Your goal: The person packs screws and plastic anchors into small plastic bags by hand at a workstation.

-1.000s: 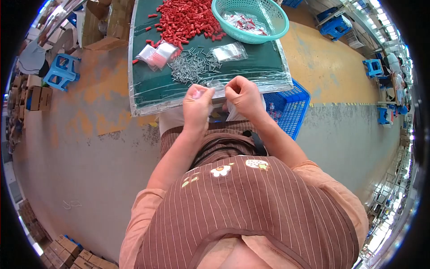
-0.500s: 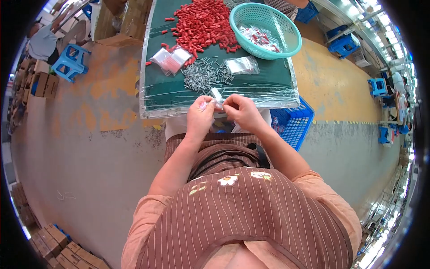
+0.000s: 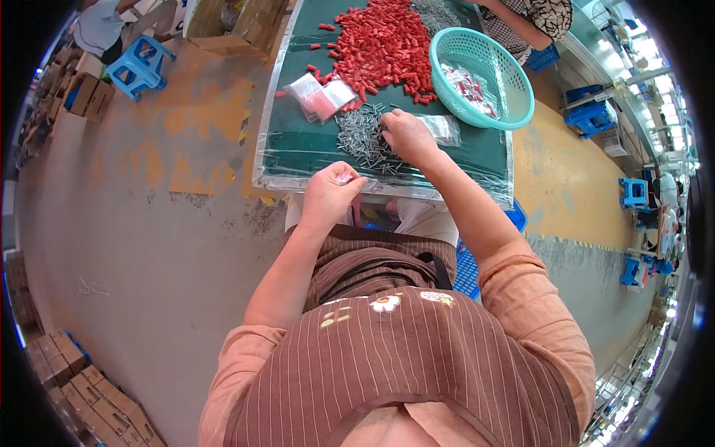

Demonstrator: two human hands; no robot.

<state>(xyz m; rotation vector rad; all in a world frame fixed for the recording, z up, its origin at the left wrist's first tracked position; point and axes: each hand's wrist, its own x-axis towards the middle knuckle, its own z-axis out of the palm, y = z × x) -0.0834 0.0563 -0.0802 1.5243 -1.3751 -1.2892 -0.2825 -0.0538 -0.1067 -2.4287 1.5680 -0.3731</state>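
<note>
My left hand (image 3: 331, 195) is closed near the table's front edge, pinching a small clear plastic bag (image 3: 371, 184). Something pink shows at its fingers. My right hand (image 3: 411, 138) reaches over the table, its curled fingertips at the right side of a pile of grey metal screws (image 3: 363, 138); what they grip is hidden. Just right of that hand lies a stack of clear plastic bags (image 3: 447, 130), partly covered by it. Left of the screws are more bags, some with a pink-red print (image 3: 325, 100). Behind them spreads a heap of red plastic plugs (image 3: 383, 46).
A turquoise basket (image 3: 521, 97) holding filled bags stands at the table's right. Below the right edge is a blue crate (image 3: 467, 272). Another person's arm (image 3: 521, 26) is at the far right corner. A cardboard box (image 3: 234, 33) and blue stool (image 3: 140, 67) are on the left.
My right hand has left the bag by my left hand and moved forward to the screw pile. The white piece seen above the hands no longer shows. The view has shifted.
</note>
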